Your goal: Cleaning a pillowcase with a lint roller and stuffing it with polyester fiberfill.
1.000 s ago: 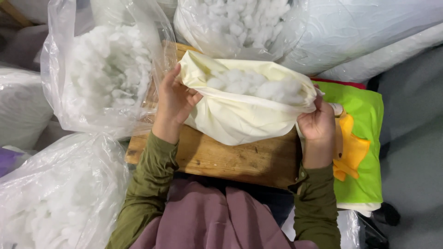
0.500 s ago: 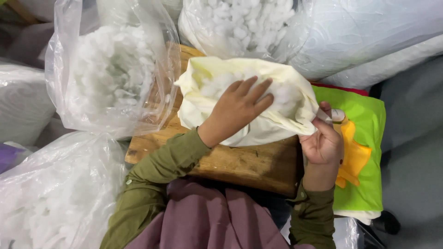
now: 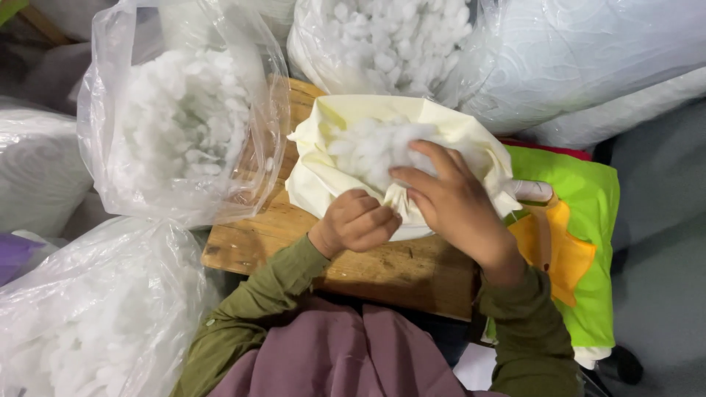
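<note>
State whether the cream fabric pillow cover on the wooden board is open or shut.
Open: the cream fabric pillow cover gapes at its top, with white fibre stuffing visible inside.

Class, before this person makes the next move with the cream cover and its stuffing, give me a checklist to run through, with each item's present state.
1. Cover mouth open, filling showing: ok.
2. Left hand has a closed grip on the cover's near edge: ok.
3. Right hand spread on the cover's rim, fingers reaching onto the filling: ok.
4. Cover resting on the board: ok.
5. Open plastic bag of filling beside the cover: ok.
6. Cover full enough: cannot tell.
</note>
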